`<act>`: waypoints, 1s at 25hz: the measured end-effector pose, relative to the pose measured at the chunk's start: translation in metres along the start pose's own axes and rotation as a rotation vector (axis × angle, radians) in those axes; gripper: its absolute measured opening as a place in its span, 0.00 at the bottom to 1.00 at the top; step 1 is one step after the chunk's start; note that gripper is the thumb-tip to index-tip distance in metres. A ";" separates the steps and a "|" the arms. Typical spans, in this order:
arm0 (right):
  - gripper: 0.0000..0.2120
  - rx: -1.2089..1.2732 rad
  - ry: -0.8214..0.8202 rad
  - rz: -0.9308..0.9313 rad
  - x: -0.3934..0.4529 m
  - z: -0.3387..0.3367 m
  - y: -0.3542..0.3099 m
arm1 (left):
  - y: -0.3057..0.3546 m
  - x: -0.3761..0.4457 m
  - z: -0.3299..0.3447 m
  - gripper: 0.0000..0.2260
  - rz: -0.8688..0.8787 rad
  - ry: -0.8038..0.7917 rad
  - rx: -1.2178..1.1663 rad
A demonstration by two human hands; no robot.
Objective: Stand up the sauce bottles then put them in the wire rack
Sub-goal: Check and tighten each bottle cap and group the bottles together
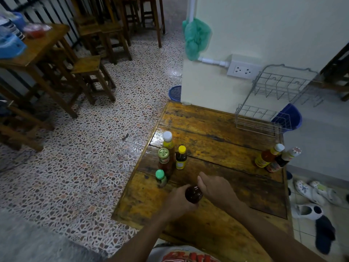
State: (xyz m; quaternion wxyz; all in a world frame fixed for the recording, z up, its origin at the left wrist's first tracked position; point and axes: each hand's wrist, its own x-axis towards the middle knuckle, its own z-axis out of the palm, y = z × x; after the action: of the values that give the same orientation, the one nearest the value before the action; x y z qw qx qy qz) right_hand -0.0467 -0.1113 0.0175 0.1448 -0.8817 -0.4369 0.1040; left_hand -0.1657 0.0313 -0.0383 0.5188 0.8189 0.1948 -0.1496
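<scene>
A dark brown sauce bottle [194, 194] is tipped with its round base toward me, low over the wooden table [217, 129]. My left hand [176, 202] grips its base end and my right hand [217, 189] grips its far end. Just beyond stand several upright bottles: a white-capped yellow one [168, 141], a gold-lidded red one [164, 157], a yellow-capped dark one [181, 157] and a small green-capped one [160, 178]. At the table's right edge stand three more bottles [273, 157]. An empty two-tier wire rack [273, 103] sits at the far right corner.
The table's left edge drops to a pebble-tiled floor with wooden stools and tables [56, 59]. A blue basket [289, 116] sits behind the rack, another [175, 93] by the wall corner. Shoes and a dark sock [319, 208] lie on the floor at right.
</scene>
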 end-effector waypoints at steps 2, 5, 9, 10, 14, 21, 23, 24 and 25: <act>0.17 0.032 -0.055 0.154 0.005 0.010 0.001 | 0.000 0.001 0.003 0.23 -0.018 0.090 0.121; 0.12 -0.003 -0.361 0.355 0.017 0.016 0.005 | -0.004 0.003 0.012 0.23 0.018 0.213 0.336; 0.21 0.238 -0.256 0.494 0.025 0.014 -0.003 | -0.007 0.010 0.013 0.24 -0.027 0.210 0.174; 0.20 0.282 -0.192 0.488 0.026 0.010 -0.007 | -0.007 0.013 0.010 0.22 -0.025 0.201 0.075; 0.16 0.331 -0.040 0.338 0.040 -0.006 -0.023 | -0.002 0.018 0.001 0.19 0.029 0.263 -0.202; 0.12 0.256 -0.002 0.034 0.051 -0.002 -0.034 | 0.004 0.009 0.008 0.27 -0.016 0.421 -0.274; 0.14 0.189 -0.004 -0.020 0.051 0.003 -0.038 | 0.003 0.007 0.011 0.25 -0.100 0.440 -0.294; 0.16 0.156 0.001 -0.047 0.053 0.006 -0.041 | 0.002 0.007 0.011 0.23 -0.127 0.451 -0.304; 0.16 0.126 0.011 -0.070 0.055 0.007 -0.045 | 0.001 0.008 0.011 0.21 -0.141 0.455 -0.315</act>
State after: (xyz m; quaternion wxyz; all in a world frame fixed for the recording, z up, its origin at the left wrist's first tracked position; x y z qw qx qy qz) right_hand -0.0494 -0.0405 0.0230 0.2059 -0.8556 -0.4591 0.1215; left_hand -0.1587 0.0227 -0.0457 0.5708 0.7252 0.3836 0.0345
